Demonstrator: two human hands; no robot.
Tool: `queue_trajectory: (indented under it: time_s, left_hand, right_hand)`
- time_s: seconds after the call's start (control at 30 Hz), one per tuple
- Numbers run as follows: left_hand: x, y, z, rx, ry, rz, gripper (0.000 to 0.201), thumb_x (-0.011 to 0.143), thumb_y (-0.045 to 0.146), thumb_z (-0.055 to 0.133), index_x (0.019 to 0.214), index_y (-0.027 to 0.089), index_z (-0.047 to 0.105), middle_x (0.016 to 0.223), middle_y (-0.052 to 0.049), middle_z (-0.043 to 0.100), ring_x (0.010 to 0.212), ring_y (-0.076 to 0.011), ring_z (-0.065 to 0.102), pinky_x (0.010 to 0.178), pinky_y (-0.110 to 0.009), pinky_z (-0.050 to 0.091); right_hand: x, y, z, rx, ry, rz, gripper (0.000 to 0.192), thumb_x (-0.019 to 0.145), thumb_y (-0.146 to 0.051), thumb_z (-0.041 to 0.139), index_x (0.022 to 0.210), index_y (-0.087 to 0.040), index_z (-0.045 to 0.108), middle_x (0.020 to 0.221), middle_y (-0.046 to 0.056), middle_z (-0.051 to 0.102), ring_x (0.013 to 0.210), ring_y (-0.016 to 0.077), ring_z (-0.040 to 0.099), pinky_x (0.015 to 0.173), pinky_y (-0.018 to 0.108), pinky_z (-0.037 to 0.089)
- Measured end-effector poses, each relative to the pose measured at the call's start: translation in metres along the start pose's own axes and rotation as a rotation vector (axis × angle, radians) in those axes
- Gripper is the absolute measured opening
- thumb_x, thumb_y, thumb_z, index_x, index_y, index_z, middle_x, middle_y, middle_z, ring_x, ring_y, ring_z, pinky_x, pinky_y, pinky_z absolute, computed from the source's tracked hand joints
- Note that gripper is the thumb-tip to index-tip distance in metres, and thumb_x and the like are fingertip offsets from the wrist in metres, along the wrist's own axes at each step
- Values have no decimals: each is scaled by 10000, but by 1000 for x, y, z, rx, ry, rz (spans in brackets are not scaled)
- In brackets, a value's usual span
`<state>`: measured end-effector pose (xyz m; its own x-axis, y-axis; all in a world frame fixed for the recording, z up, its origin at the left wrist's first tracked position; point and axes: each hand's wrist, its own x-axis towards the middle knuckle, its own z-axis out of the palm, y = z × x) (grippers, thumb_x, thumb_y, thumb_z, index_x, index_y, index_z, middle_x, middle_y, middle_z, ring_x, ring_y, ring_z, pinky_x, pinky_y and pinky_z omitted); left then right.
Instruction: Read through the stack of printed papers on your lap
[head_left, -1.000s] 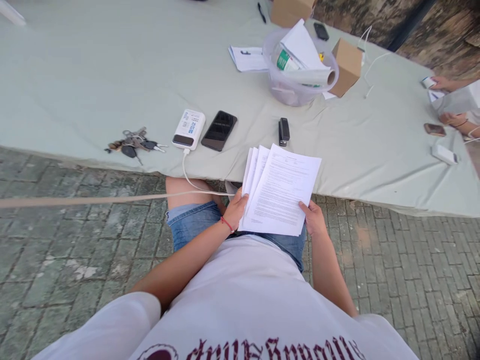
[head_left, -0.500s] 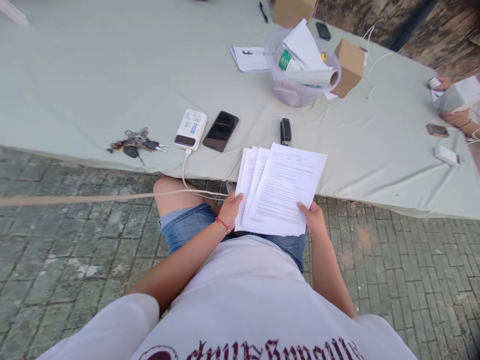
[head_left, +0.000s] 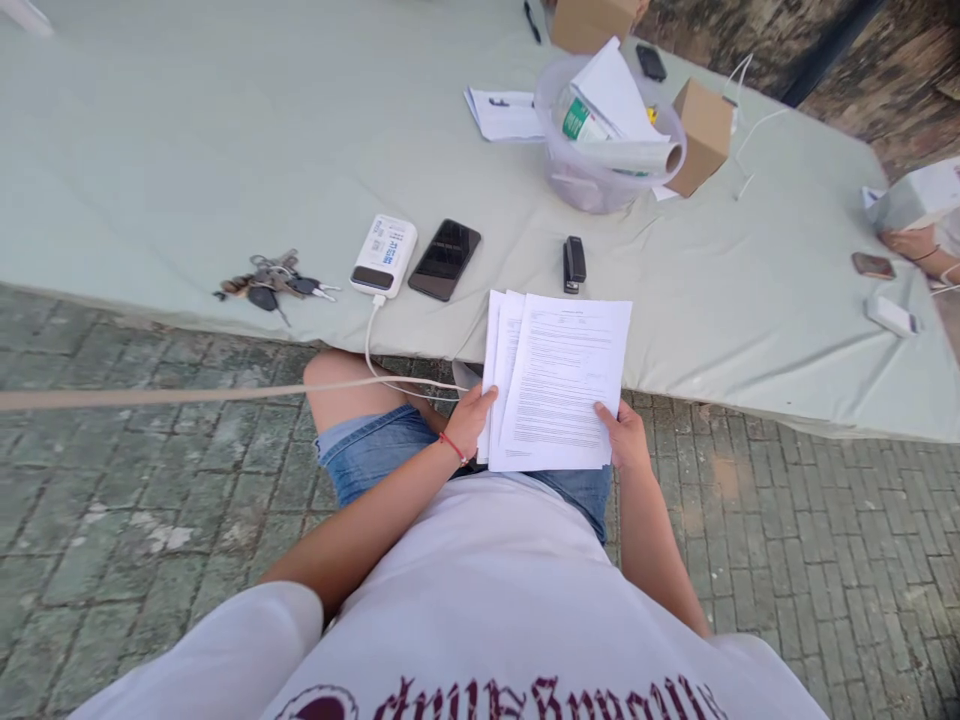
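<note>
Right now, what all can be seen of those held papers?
The papers are several white sheets, fanned so their left edges show in steps. The top one bears rows of dark print, too small to read. They're held over the lap, near the table, left hand on one side, right hand on the other.

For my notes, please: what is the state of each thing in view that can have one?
Papers: fanned out, held
Left grip: closed on the papers' left side
Right grip: closed on the papers' right side
Phone beside power bank: face up, screen looks dark
Power bank: cable plugged in
Stapler: lying on the table
Tub: uncovered, holding sheets and a roll
</note>
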<state>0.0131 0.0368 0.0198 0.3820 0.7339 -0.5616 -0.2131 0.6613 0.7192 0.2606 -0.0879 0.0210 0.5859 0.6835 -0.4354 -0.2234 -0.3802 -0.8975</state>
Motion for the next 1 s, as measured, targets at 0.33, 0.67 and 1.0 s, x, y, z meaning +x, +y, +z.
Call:
queue_trajectory:
  time_s: [0.33, 0.67, 1.0]
  left_hand:
    - [3, -4, -7, -43, 37, -46, 577, 635, 546, 884, 1033, 151, 746, 1094, -125, 796, 1091, -337, 718, 1048, -520, 527]
    - [0, -6, -6, 88, 81, 24, 614, 665, 664, 822, 997, 154, 743, 1103, -136, 790, 1130, -348, 698, 1040, -494, 524]
    - [0, -9, -8, 167, 17, 124, 605, 705, 616, 815, 1096, 162, 734, 1211, -130, 764, 1208, -355, 661, 1104, -515, 470]
  right_hand:
    - [3, -6, -22, -84, 145, -43, 352, 664, -481, 840, 864, -214, 726, 795, -7, 753, 709, 177, 647, 672, 301, 523]
    - [5, -3, -17, -10, 216, -63, 350, 655, -473, 818, 859, -218, 695, 797, -3, 752, 729, 190, 656, 699, 323, 529]
    - [4, -3, -1, -98, 187, -147, 354, 753, -554, 759, 835, -214, 706, 743, -22, 710, 664, 161, 587, 636, 280, 465]
